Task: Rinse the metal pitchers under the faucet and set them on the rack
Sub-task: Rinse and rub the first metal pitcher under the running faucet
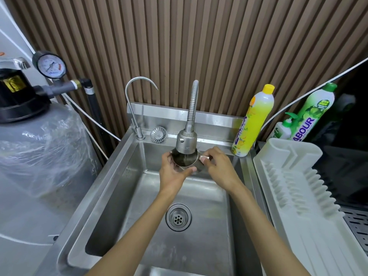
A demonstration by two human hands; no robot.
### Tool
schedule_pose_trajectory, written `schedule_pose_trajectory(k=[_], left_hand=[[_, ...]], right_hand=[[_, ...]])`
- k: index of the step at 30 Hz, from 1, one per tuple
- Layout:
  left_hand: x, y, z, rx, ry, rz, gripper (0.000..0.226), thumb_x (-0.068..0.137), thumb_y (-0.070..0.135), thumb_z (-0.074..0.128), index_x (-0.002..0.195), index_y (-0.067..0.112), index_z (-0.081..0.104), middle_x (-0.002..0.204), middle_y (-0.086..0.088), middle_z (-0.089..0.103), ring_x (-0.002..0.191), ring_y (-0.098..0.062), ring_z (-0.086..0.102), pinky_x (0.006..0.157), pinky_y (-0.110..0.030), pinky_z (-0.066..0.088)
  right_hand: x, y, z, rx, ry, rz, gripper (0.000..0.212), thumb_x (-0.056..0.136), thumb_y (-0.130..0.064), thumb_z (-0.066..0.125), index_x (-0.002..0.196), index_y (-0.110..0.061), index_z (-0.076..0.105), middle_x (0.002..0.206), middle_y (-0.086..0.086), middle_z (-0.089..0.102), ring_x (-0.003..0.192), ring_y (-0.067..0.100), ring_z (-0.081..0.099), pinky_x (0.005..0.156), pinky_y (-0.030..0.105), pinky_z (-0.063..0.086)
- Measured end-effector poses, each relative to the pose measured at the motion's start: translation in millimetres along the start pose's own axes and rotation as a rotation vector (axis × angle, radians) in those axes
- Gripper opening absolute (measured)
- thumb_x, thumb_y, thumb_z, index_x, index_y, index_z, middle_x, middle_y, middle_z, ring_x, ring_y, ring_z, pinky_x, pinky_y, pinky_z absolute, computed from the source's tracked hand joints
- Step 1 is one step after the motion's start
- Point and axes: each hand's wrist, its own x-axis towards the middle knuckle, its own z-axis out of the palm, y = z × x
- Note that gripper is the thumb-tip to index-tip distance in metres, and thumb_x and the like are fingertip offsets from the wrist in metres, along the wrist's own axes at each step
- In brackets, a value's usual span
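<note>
A small metal pitcher (184,160) is held upright over the steel sink (111,188), right under the head of the flexible faucet (186,140). Water lies inside it, and the faucet head hides part of its rim. My left hand (172,172) cups the pitcher's body from the left and below. My right hand (217,168) pinches its handle (205,157) on the right side. The white plastic dish rack (294,188) stands to the right of the sink with nothing on it.
A thin gooseneck tap (137,108) and a loose strainer (158,134) sit on the sink's back ledge. Yellow (254,120) and green (314,112) detergent bottles stand at the back right. A wrapped filter tank (39,148) with a gauge fills the left. The drain (178,217) is below my arms.
</note>
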Motion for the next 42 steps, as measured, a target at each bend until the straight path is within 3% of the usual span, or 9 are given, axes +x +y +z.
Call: schedule_pose_trajectory(k=[3,8,14,20,27,33,36,39,42], left_hand=[[-3.2,7.2,-8.0,0.245,0.033,0.150,0.077,0.057,0.002,0.085,0.118,0.019,0.041,0.108,0.011,0.057,0.101,-0.007,0.057,0.087,-0.004,0.039],[-10.0,18.2,-19.4,0.820,-0.024,0.355,0.082,0.064,0.023,0.082,0.135,0.015,0.041,0.128,0.001,0.047,0.120,-0.020,0.043,0.103,-0.051,0.032],[-13.7,22.5,-31.3,0.823,-0.080,0.371,0.085,0.064,0.031,0.082,0.137,0.013,0.042,0.122,-0.005,0.042,0.117,-0.023,0.040,0.098,-0.042,0.041],[-19.2,12.5,-27.0,0.753,-0.014,0.207,0.082,0.064,0.048,0.078,0.130,0.011,0.047,0.117,-0.005,0.043,0.112,-0.021,0.047,0.095,-0.036,0.045],[-20.9,-3.7,-13.1,0.576,0.043,0.011,0.058,0.064,0.057,0.074,0.106,0.018,0.063,0.098,-0.001,0.058,0.093,-0.018,0.061,0.088,-0.029,0.048],[-16.9,-10.1,-8.2,0.048,-0.067,-0.294,0.055,0.066,0.025,0.082,0.112,0.014,0.054,0.112,-0.002,0.062,0.093,-0.011,0.063,0.084,-0.031,0.055],[-12.4,-13.3,-9.2,0.076,-0.013,-0.292,0.064,0.066,0.018,0.083,0.120,0.014,0.047,0.116,-0.001,0.056,0.106,-0.016,0.058,0.097,-0.032,0.045],[-6.9,-13.2,-12.2,0.066,-0.053,-0.315,0.075,0.066,0.005,0.082,0.130,0.010,0.042,0.112,-0.001,0.058,0.107,-0.017,0.056,0.095,-0.029,0.041],[-4.5,-17.3,-18.3,0.125,-0.105,-0.354,0.082,0.071,-0.002,0.070,0.142,0.012,0.031,0.120,-0.005,0.056,0.113,-0.025,0.054,0.091,-0.039,0.045]], right_hand=[[-2.5,12.8,12.5,0.326,-0.062,0.154,0.008,0.093,-0.011,0.051,0.094,-0.008,0.058,0.098,0.004,0.051,0.092,0.015,0.049,0.078,0.021,0.035],[-20.4,31.1,43.3,0.932,-0.209,0.286,0.013,0.095,0.002,0.039,0.098,-0.001,0.051,0.098,0.014,0.057,0.097,0.018,0.055,0.102,0.030,0.037],[-29.5,31.4,53.6,1.125,-0.210,0.313,0.017,0.097,-0.007,0.039,0.087,-0.006,0.052,0.093,0.011,0.056,0.095,0.021,0.056,0.106,0.034,0.039],[-22.2,27.8,34.7,0.709,-0.147,0.319,0.015,0.095,-0.016,0.049,0.085,-0.015,0.060,0.079,-0.003,0.065,0.077,0.002,0.064,0.084,0.027,0.052],[-10.1,12.0,3.8,0.143,-0.004,0.284,0.019,0.084,-0.036,0.063,0.078,-0.018,0.067,0.079,0.008,0.071,0.085,0.027,0.068,0.081,0.042,0.055],[-5.9,-10.5,2.3,-0.294,0.085,0.096,0.022,0.087,-0.034,0.059,0.074,-0.017,0.057,0.090,0.004,0.060,0.078,0.022,0.055,0.069,0.028,0.036],[-5.2,-21.8,13.2,-0.429,0.042,-0.033,0.021,0.089,-0.025,0.055,0.096,-0.006,0.060,0.107,0.011,0.055,0.087,0.031,0.059,0.074,0.036,0.043],[-7.1,-27.4,26.9,-0.512,-0.018,-0.116,0.023,0.088,-0.012,0.050,0.108,-0.004,0.057,0.119,0.011,0.052,0.097,0.037,0.058,0.082,0.041,0.046],[-14.1,-27.2,43.7,-0.589,-0.072,-0.217,0.026,0.085,-0.004,0.050,0.109,0.000,0.057,0.120,0.014,0.052,0.107,0.034,0.052,0.088,0.040,0.042]])
